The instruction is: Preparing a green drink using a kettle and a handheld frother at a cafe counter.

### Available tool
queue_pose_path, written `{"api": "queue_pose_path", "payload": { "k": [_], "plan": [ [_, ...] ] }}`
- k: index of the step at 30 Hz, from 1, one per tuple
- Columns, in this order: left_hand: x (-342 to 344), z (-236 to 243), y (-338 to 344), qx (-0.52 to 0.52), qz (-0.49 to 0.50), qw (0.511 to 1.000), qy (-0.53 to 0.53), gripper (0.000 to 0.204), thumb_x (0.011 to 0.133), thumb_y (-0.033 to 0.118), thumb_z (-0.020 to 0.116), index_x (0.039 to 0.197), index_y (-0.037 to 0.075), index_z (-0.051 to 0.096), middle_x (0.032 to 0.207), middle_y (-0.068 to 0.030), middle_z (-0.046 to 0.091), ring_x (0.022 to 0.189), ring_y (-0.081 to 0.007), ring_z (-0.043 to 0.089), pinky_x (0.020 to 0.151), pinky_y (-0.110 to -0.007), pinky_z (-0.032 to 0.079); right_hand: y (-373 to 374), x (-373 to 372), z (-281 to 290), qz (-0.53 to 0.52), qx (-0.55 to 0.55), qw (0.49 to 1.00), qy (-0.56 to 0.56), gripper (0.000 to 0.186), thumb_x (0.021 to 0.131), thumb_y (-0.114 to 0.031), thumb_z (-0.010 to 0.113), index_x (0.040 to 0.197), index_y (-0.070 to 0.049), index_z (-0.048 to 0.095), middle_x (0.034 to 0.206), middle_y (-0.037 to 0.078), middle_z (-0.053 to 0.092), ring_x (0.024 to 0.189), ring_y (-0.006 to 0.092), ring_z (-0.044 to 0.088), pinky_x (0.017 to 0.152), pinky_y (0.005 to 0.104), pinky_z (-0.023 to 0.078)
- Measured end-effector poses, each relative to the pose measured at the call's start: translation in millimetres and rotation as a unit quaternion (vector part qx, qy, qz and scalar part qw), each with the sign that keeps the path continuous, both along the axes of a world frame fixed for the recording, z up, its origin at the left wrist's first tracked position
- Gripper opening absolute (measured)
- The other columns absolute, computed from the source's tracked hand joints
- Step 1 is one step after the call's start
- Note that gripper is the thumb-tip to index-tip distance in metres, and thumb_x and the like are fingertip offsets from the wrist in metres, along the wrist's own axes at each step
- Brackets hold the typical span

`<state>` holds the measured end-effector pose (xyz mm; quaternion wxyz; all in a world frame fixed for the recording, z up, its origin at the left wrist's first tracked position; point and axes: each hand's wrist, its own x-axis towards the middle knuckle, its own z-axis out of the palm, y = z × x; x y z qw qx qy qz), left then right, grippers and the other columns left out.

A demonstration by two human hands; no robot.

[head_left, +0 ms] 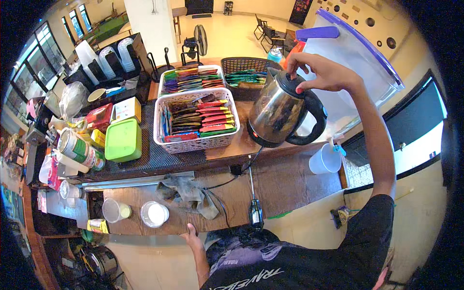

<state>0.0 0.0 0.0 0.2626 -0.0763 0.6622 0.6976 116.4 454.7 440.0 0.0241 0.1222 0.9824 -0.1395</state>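
Observation:
A steel electric kettle (275,116) with a black lid and handle stands on its base at the right of the wooden counter (290,179). My right hand (319,72) reaches over it, fingers pinched on the black lid (292,82). Down at the near edge of the lower shelf, my left hand (190,237) rests on the wood, holding nothing. A grey rag (188,193) lies just beyond that hand. A black cord (237,174) runs from the kettle base down to a plug.
White baskets (195,142) and a dark basket (244,65) hold coloured sachets. A green box (123,140), tins and cartons crowd the left. Two plastic cups (154,213) stand on the lower shelf, another cup (325,159) at the right end. A large clear container (357,58) stands behind the kettle.

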Motion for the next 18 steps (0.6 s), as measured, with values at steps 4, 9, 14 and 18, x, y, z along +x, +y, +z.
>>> {"api": "queue_pose_path", "payload": {
  "k": [4,9,14,18],
  "plan": [
    [-1.3,-15.4,-5.0,0.022,0.016,0.999,0.021,0.083,0.092,0.033,0.063,0.146,-0.006,0.013,0.148,-0.0199,0.028,0.132,-0.0282,0.036,0.111,-0.039,0.028,1.6,-0.6,-2.2,0.003,0.017,1.000,0.019,0.038,0.075,-0.018,0.078,0.101,-0.007,0.052,0.093,0.005,0.060,0.089,0.0187,0.056,0.078,0.0339,0.044],
    [0.5,8.7,4.1,0.035,0.020,0.999,0.009,0.082,0.093,0.032,0.063,0.144,-0.008,0.014,0.147,-0.0201,0.030,0.131,-0.0286,0.037,0.112,-0.038,0.026,0.9,2.9,-3.6,0.010,0.019,0.999,0.048,0.037,0.073,-0.017,0.078,0.096,-0.007,0.051,0.087,0.004,0.058,0.082,0.0179,0.053,0.074,0.0331,0.042],
    [0.0,-0.1,0.5,-0.010,0.033,0.999,-0.013,0.081,0.093,0.031,0.063,0.145,-0.007,0.013,0.148,-0.0195,0.029,0.132,-0.0289,0.036,0.113,-0.039,0.025,-8.2,10.7,1.0,-0.025,0.009,0.991,0.127,0.037,0.066,-0.011,0.081,0.091,-0.008,0.054,0.084,-0.001,0.056,0.076,0.0112,0.046,0.066,0.0258,0.037],
    [-1.2,2.6,1.0,0.043,0.009,0.999,-0.018,0.084,0.093,0.031,0.063,0.146,-0.007,0.011,0.149,-0.0191,0.027,0.133,-0.0285,0.036,0.113,-0.039,0.024,-19.5,19.2,-3.5,-0.060,0.054,0.985,0.153,0.037,0.068,-0.016,0.081,0.093,-0.008,0.054,0.086,0.001,0.058,0.079,0.0143,0.051,0.068,0.0287,0.040]
  ]
}}
